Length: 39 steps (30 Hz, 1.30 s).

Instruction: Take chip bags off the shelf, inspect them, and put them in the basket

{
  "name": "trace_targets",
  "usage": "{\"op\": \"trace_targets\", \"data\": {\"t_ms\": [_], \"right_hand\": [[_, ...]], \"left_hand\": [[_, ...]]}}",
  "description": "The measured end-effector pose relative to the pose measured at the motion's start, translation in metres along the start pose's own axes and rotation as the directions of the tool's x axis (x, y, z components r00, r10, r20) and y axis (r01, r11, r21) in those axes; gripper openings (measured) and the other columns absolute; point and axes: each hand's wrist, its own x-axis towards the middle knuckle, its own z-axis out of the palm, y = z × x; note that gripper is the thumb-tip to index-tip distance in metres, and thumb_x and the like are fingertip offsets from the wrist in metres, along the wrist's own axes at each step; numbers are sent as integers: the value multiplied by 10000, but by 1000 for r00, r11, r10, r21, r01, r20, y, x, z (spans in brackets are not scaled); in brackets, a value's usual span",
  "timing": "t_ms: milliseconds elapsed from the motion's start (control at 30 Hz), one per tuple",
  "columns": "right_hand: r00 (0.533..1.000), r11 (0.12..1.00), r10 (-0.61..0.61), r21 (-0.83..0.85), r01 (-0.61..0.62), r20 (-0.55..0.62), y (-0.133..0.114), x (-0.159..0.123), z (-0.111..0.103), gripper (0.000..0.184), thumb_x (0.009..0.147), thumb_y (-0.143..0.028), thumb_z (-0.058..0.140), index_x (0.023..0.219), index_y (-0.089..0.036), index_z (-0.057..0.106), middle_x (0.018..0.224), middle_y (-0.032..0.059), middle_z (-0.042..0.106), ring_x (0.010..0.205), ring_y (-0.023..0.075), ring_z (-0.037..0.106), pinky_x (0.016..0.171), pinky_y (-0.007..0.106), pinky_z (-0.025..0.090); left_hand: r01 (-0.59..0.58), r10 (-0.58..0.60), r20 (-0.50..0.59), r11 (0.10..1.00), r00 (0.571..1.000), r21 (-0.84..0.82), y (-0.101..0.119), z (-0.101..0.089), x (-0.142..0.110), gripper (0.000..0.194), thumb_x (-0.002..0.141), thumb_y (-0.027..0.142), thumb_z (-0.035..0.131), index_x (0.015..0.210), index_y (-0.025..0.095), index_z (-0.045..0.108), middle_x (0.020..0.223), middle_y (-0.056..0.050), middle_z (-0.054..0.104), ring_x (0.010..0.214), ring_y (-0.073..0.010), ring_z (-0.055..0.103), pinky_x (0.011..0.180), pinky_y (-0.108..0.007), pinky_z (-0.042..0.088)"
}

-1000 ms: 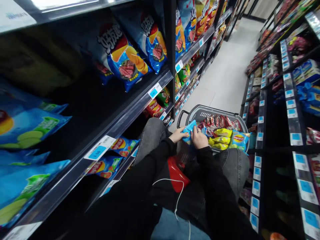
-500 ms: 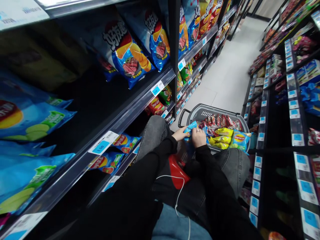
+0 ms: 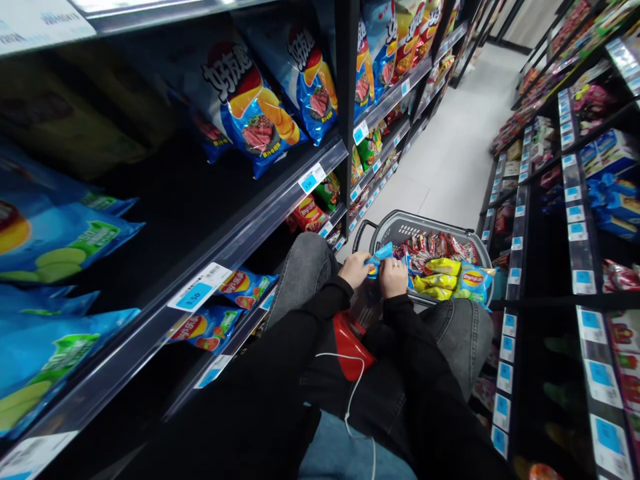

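Note:
Close together above the near edge of the basket, my left hand (image 3: 355,269) and my right hand (image 3: 394,275) both grip a small light-blue chip bag (image 3: 384,251). The left fingers pinch one side of it, the right fingers the other; part of the bag is hidden by the hands. Just beyond them is a grey shopping basket (image 3: 393,228) with a black handle. Inside lie several yellow snack bags (image 3: 444,268), red-and-white packets (image 3: 434,247) and a light-blue Lay's bag (image 3: 474,280) at the right side.
A shelf rack (image 3: 240,230) with blue chip bags (image 3: 260,123) runs along my left. Another rack (image 3: 575,200) stands on the right. My bent knees (image 3: 310,270) flank my hands. Beyond the basket stretches the pale aisle floor (image 3: 445,153). A red object (image 3: 350,347) lies between my legs.
Both hands stay on the small blue bag, their fingers shifted and curled more tightly around it. The whole view has moved slightly, so the basket and shelves sit a little further left.

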Motion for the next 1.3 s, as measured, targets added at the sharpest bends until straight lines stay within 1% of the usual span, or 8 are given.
{"op": "trace_targets", "data": {"t_ms": [167, 367, 733, 867, 1000, 1133, 1233, 1300], "right_hand": [[996, 996, 87, -29, -87, 15, -4, 0, 0, 324, 918, -209, 313, 767, -140, 591, 733, 110, 582, 745, 224, 490, 664, 339, 302], [988, 998, -67, 22, 64, 136, -6, -1, -5, 233, 892, -168, 366, 815, -137, 584, 790, 103, 599, 768, 214, 485, 742, 369, 327], [976, 985, -171, 32, 169, 137, -9, -2, -11, 305, 933, -197, 295, 850, -149, 585, 785, 87, 572, 754, 189, 477, 727, 332, 337], [971, 994, -110, 50, 102, 210, -13, -2, -13, 293, 913, -162, 298, 857, -137, 585, 829, 113, 580, 775, 197, 504, 681, 312, 361], [977, 965, 61, 237, -110, 206, -7, -6, -5, 261, 898, -286, 370, 995, -126, 550, 962, 136, 571, 883, 217, 530, 716, 321, 415], [897, 712, 307, 548, -439, 319, 15, -5, 13, 474, 786, -475, 509, 1110, -131, 474, 1040, 150, 552, 953, 242, 538, 773, 401, 466], [815, 262, 282, 776, -574, 507, 30, 1, 16, 598, 708, -524, 567, 1185, -205, 398, 1025, 87, 561, 861, 198, 589, 691, 379, 516], [809, -15, 231, 833, -553, 541, 35, 5, 11, 669, 648, -492, 640, 1208, -248, 368, 1023, 47, 553, 804, 170, 613, 687, 373, 534]], "left_hand": [[12, -12, 12, 1000, 1000, 26, -3, 4, -2, 138, 773, 174, 535, 879, 211, 615, 736, -46, 608, 784, -213, 580, 777, -299, 420], [25, -26, 35, 999, 999, 30, -10, -1, 6, 83, 696, 252, 638, 740, 201, 590, 756, -23, 610, 744, -186, 560, 713, -264, 416], [-46, 48, -47, 998, 998, 32, -13, -7, 9, 152, 795, 280, 517, 679, 185, 541, 729, -8, 533, 715, -154, 488, 731, -255, 380], [-88, 91, -118, 996, 989, 28, -8, -9, 6, 184, 824, 285, 485, 673, 185, 519, 762, -22, 509, 757, -161, 483, 767, -264, 379], [-112, 93, -284, 992, 954, -51, -5, -15, 5, 155, 811, 269, 514, 680, 187, 511, 794, -29, 514, 797, -165, 491, 808, -267, 380], [-16, -204, -453, 900, 868, -435, -12, -22, 15, 234, 755, 307, 596, 617, 183, 453, 655, 14, 467, 707, -139, 502, 711, -236, 409], [16, -380, -402, 744, 833, -669, -17, -23, 24, 321, 759, 397, 584, 623, 186, 383, 563, 46, 420, 564, -103, 487, 569, -214, 418], [28, -446, -333, 631, 831, -775, -19, -22, 27, 352, 762, 447, 569, 654, 192, 353, 544, 60, 429, 493, -83, 475, 508, -202, 417]]}}
